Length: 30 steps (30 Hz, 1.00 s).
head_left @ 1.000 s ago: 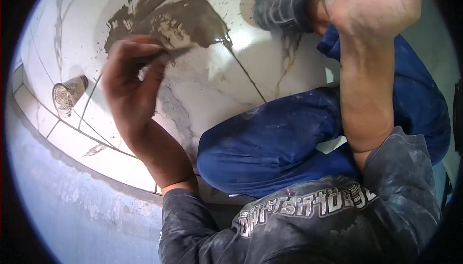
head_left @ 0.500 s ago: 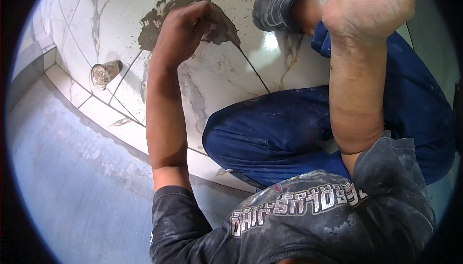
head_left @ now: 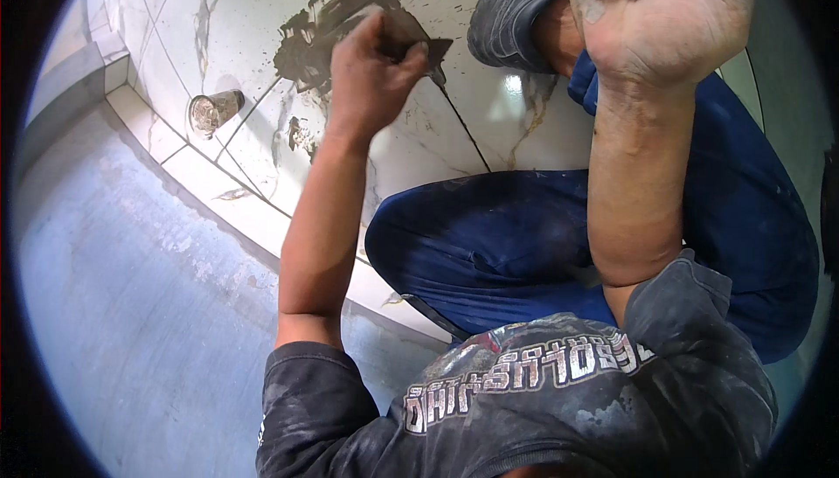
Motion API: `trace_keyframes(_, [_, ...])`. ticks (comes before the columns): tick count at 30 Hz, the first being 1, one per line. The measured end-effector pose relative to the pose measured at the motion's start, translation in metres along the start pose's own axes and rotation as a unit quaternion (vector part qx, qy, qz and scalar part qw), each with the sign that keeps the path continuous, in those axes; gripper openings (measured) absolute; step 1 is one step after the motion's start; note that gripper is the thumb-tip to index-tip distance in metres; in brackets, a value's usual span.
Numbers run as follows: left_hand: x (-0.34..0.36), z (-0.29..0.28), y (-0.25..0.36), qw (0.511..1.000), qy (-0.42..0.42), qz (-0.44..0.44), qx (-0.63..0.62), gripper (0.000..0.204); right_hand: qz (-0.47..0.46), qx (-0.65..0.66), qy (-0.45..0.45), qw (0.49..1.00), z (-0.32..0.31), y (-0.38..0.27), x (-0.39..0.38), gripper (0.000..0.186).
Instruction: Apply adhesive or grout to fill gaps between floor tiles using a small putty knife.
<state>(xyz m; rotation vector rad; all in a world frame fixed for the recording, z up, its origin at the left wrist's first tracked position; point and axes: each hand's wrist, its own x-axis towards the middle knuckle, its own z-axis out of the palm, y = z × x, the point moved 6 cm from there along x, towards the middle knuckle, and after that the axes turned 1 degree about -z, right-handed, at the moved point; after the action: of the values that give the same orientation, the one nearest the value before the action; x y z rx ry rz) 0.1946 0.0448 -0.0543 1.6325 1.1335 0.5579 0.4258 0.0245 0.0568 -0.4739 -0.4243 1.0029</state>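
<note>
My left hand (head_left: pixel 377 74) is closed low over a patch of wet dark-grey paste (head_left: pixel 306 41) smeared on the white marbled floor tiles (head_left: pixel 419 128). A dark pointed edge (head_left: pixel 441 48) shows just beyond its fingers; I cannot tell whether this is a flat tool or paste. At the upper right, my right hand (head_left: pixel 662 19) is raised with the palm side in view and the fingers curled in. Pale dust coats it, and whatever lies inside the fingers is hidden. A paste-smeared clear cup (head_left: pixel 214 114) lies tipped on its side, left of my left hand.
A dark grey shoe (head_left: pixel 520 19) and my bent leg in blue trousers (head_left: pixel 481 242) take up the right side. Along the left, a tiled border (head_left: pixel 201 183) meets a bluish plastered surface (head_left: pixel 131 303). Paste specks dot the tiles.
My left hand has moved slightly right across the paste, uncovering a smear below the patch. My right hand stays raised and curled. The whole view has shifted a little.
</note>
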Motion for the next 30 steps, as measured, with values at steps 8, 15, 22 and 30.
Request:
trace_keyframes(8, [-0.021,-0.029,-0.017,0.974,0.197,-0.080,0.075,0.017,-0.004,-0.003,0.015,1.000,0.001,-0.008,0.004,0.032])
trace_keyframes(15, [-0.008,-0.021,-0.021,0.990,0.104,-0.085,-0.030,0.015,-0.002,-0.016,0.047,0.999,-0.005,-0.004,0.003,0.031])
trace_keyframes(22, [-0.005,-0.056,-0.028,0.962,0.233,-0.080,-0.120,0.016,0.017,0.027,0.058,0.998,-0.014,0.003,0.004,0.031])
trace_keyframes(30, [-0.009,-0.044,-0.014,0.980,0.186,-0.039,-0.063,0.016,0.108,0.051,-0.011,0.993,-0.006,0.017,-0.004,0.024])
